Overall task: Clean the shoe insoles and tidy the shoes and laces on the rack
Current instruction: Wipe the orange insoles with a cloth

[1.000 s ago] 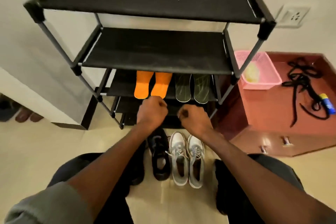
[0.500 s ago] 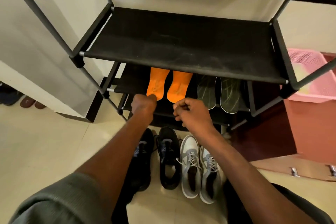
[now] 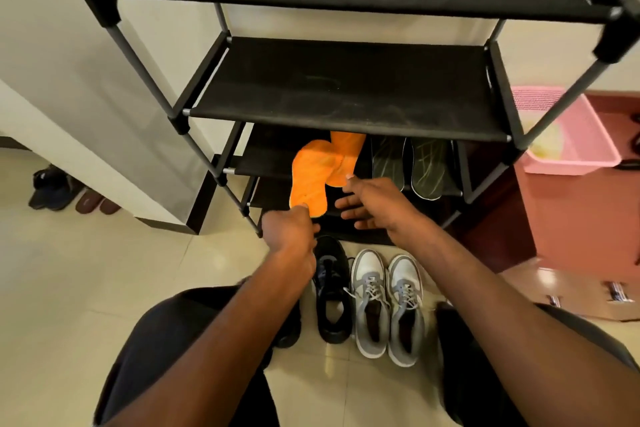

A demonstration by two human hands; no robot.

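Note:
My left hand [image 3: 289,227] pinches the heel end of an orange insole [image 3: 308,180] and holds it tilted in front of the third shelf of the black shoe rack [image 3: 332,128]. The second orange insole [image 3: 344,159] lies on that shelf, and a fingertip of my right hand [image 3: 370,203] touches its near end; the fingers are spread and straight. Two dark green insoles [image 3: 408,165] lie side by side on the same shelf to the right. On the floor stand a black shoe [image 3: 332,291] and a grey-and-white pair of sneakers [image 3: 388,302].
A pink plastic basket [image 3: 571,135] sits on a reddish-brown cabinet [image 3: 581,218] right of the rack. More footwear [image 3: 65,192] lies on the floor at far left, beyond a white wall corner. My knees frame the shoes on the tiled floor.
My left hand has taken hold of the left orange insole and pulled it off the shelf toward me. My right hand has uncurled and spread its fingers toward the other orange insole.

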